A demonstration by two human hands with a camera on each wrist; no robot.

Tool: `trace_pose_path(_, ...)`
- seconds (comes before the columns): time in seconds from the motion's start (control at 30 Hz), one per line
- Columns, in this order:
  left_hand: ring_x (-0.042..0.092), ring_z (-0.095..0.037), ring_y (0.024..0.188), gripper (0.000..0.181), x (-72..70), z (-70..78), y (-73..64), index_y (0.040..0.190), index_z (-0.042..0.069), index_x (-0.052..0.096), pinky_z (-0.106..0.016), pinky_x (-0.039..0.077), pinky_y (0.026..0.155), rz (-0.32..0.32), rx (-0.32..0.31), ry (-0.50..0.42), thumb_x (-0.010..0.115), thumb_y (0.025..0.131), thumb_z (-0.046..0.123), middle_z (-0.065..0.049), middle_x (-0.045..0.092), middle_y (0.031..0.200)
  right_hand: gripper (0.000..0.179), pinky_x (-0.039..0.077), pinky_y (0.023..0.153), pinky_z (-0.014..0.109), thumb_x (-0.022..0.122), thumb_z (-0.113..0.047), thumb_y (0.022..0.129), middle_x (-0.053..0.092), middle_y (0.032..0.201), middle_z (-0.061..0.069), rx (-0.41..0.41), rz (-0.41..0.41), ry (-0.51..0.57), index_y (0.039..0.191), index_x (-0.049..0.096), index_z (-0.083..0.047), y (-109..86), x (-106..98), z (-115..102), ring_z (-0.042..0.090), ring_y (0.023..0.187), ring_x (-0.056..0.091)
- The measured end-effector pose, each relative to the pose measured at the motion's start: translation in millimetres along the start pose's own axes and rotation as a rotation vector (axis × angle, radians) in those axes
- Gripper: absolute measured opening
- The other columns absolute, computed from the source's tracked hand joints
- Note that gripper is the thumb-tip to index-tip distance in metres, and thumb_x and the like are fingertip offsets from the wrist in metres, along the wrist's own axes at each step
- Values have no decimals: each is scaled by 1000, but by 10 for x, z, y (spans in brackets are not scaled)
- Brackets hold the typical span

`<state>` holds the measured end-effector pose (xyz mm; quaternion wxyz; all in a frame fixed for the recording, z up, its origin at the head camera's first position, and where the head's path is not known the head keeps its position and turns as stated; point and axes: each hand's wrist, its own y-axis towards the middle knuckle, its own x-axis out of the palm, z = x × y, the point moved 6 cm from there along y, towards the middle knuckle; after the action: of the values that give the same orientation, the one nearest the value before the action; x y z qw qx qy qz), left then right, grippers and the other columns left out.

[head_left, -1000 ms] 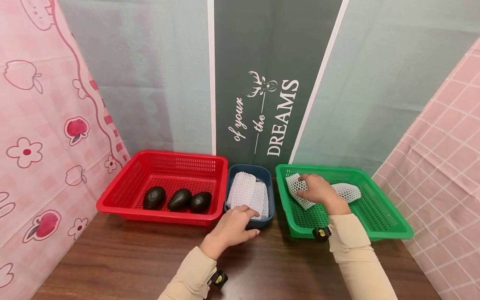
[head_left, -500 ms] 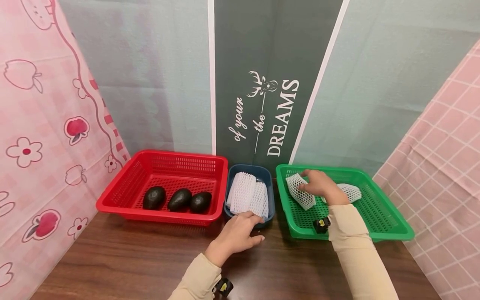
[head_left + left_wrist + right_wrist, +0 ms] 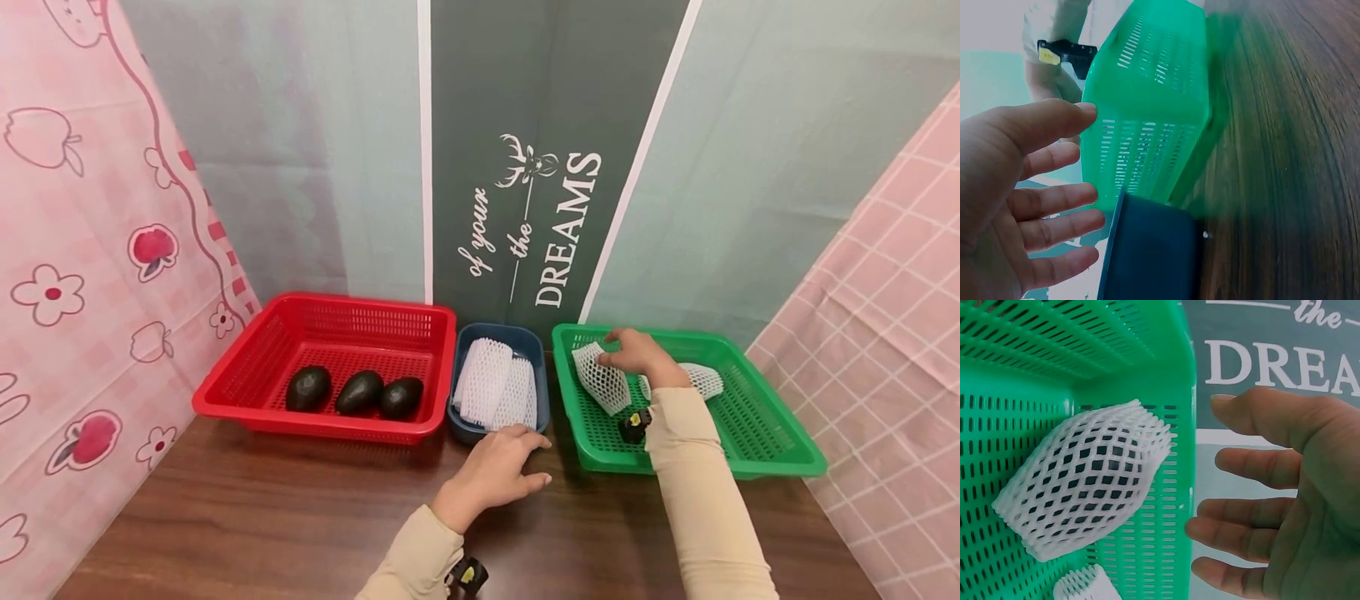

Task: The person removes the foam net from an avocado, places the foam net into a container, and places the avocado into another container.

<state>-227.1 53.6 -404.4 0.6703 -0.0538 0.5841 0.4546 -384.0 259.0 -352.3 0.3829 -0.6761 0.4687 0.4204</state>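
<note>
In the head view my right hand (image 3: 643, 358) is over the green basket (image 3: 780, 425), beside an avocado in a white foam net (image 3: 602, 382). The right wrist view shows that netted avocado (image 3: 1088, 481) lying on the basket floor, dark skin showing through the mesh. My right fingers are spread, apart from it. A second white foam net (image 3: 705, 382) lies behind my right wrist; its contents cannot be made out. My left hand (image 3: 497, 471), fingers loosely extended and holding nothing, is at the front edge of the blue bin (image 3: 542, 367), which holds several white foam nets (image 3: 487, 379).
On the left a red basket (image 3: 247, 408) holds three dark avocados (image 3: 360, 393). All the containers stand in a row on the brown wooden table (image 3: 285, 517). Fabric hangs behind them, with pink patterned cloth (image 3: 82, 333) on the left and pink checked cloth on the right.
My right hand has let go of the netted avocado and lifted slightly back from it. My left hand has drawn off the blue bin's nets, toward the right and front.
</note>
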Motion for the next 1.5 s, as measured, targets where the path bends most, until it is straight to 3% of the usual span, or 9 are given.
trace_pose_path(0.27, 57, -10, 92, 34, 60, 42, 76, 108, 15, 67, -20, 45, 79, -34, -24, 3, 73, 79, 32, 3, 62, 100, 59, 38, 87, 57, 58, -25, 89, 41, 129, 35, 24, 5, 27, 131, 40, 12, 177, 70, 80, 50, 114, 40)
trace_pose_path(0.47, 55, -9, 96, 35, 177, 82, 100, 109, 16, 66, -20, 45, 79, -82, -39, -8, 71, 80, 35, 4, 61, 102, 65, 38, 87, 57, 59, -23, 88, 35, 131, 37, 45, -45, 75, 133, 32, 15, 259, 203, 218, 52, 115, 37)
trace_pose_path(0.8, 55, -9, 93, 40, 377, 88, 122, 111, 14, 66, -20, 45, 76, -195, -81, -36, 72, 79, 37, 4, 59, 101, 79, 32, 94, 59, 63, -24, 84, 25, 135, 41, 96, -93, 117, 135, 21, 20, 326, 463, 463, 54, 122, 28)
trace_pose_path(1.07, 55, -10, 90, 44, 542, 50, 94, 112, 15, 66, -21, 46, 73, -283, -111, -3, 74, 77, 40, 3, 58, 98, 86, 27, 96, 60, 63, -22, 84, 14, 138, 42, 136, -131, 168, 137, 10, 20, 305, 543, 489, 55, 125, 19)
trace_pose_path(1.27, 56, -11, 88, 44, 563, 4, 50, 109, 16, 67, -23, 46, 71, -277, -134, 10, 75, 75, 41, 3, 58, 96, 94, 28, 97, 59, 68, -28, 79, 15, 139, 40, 156, -122, 203, 139, 11, 18, 363, 590, 563, 53, 126, 20)
trace_pose_path(1.37, 56, -11, 88, 43, 550, -2, 43, 109, 15, 66, -23, 46, 71, -280, -141, 7, 75, 74, 40, 3, 58, 96, 100, 33, 92, 59, 71, -36, 76, 21, 136, 40, 134, -114, 201, 138, 13, 18, 419, 611, 633, 54, 121, 26)
trace_pose_path(1.5, 56, -11, 88, 43, 512, 14, 42, 110, 15, 66, -23, 46, 71, -286, -137, 3, 75, 75, 39, 3, 58, 96, 97, 34, 91, 59, 67, -37, 79, 21, 135, 41, 136, -106, 206, 137, 13, 19, 384, 588, 591, 55, 120, 27)
